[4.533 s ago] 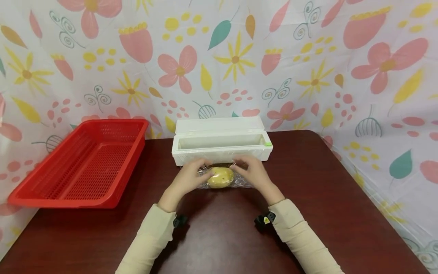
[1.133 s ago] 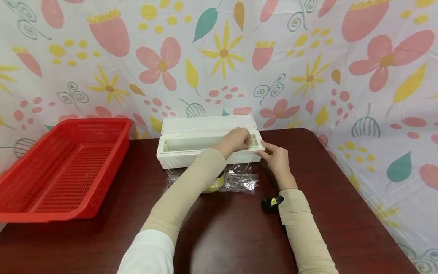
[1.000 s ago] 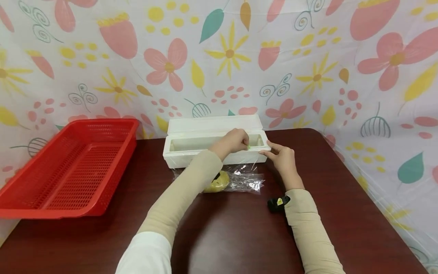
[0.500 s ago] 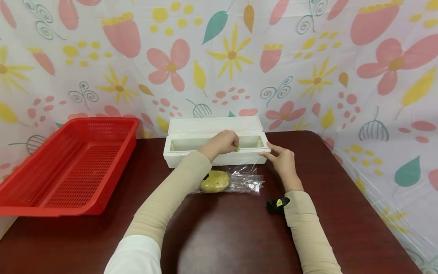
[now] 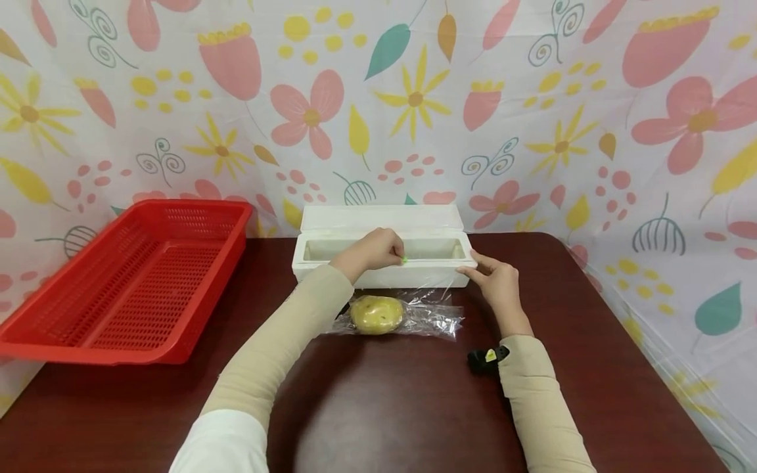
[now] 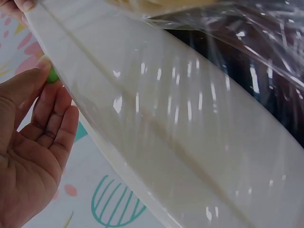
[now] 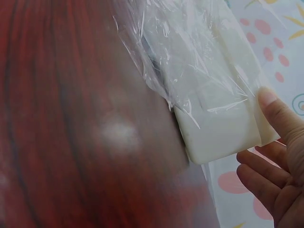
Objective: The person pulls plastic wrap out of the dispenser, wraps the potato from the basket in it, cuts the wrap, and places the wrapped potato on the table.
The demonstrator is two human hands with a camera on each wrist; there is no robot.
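Observation:
A long white cling film dispenser box [image 5: 414, 277] sits with its lid raised at the back of the table. My left hand [image 5: 375, 251] pinches the small green slide cutter [image 6: 52, 75] on its front edge, near mid-length. At the box's right end, my right hand [image 5: 499, 286] grips the corner, with the thumb on the front edge and other fingers behind, as the right wrist view shows. Clear film [image 5: 437, 320] hangs down the box front and runs onto the table. Wrapped in it lies a yellow oval potato-like thing [image 5: 376, 315] with a few dark spots, in front of the box.
A red perforated plastic basket [image 5: 220, 263] stands at the left of the dark wooden table [image 5: 384, 407]. Behind the table hangs a white cloth [image 5: 520, 98] with a flower print. The box stands close to that cloth.
Earlier, both hands were at the yellow thing. Then my right hand gripped the box's right end, and my left hand moved the green slide cutter leftward from there along the edge.

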